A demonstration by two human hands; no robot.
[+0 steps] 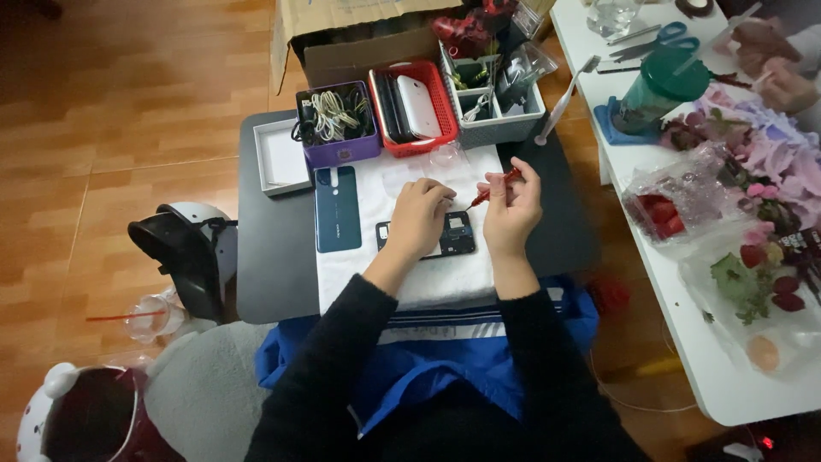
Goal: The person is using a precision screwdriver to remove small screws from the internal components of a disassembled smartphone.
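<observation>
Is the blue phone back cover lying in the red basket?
No, the blue back cover lies flat on the white cloth, in front of the purple box.

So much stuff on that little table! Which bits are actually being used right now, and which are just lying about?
In use:
- left hand resting on the opened phone
- right hand holding a red screwdriver
- white towel under the phone
- blue back cover beside it

Lying about:
- purple box of cables
- red basket
- grey organiser
- toothbrush
- scissors

Both black-sleeved forearms reach forward side by side. Left hand [419, 218] lies palm down, fingers curled; right hand [511, 212] is raised, fingers pinched.
</observation>
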